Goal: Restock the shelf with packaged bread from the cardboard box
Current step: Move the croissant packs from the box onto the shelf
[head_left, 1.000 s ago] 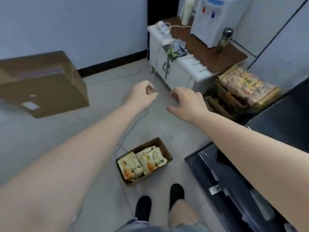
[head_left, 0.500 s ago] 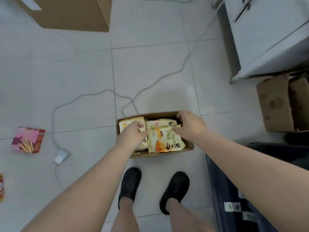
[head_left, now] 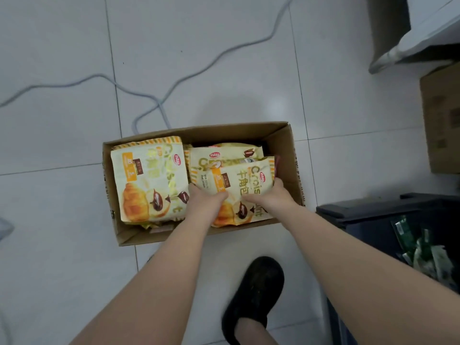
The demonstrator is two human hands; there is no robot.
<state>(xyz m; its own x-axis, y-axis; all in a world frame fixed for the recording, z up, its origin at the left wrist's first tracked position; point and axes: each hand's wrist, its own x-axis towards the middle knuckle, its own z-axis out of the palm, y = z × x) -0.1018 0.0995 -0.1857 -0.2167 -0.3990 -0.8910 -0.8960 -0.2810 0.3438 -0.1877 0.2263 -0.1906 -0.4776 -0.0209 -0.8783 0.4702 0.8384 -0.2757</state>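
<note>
Cardboard box (head_left: 286,143) (closer now); both hands grip croissant pack (head_left: 245,180).

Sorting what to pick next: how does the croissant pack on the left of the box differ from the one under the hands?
The left pack lies flat and untouched; the right pack is gripped at its sides by the left hand and right hand. The left pack lies alone on its side of the cardboard box; the right pack tops another pack. Both share the same yellow croissant print.

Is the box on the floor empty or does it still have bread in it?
Not empty. The box holds several croissant packs: one lies flat on the left, and both hands grip another stacked on more.
</note>
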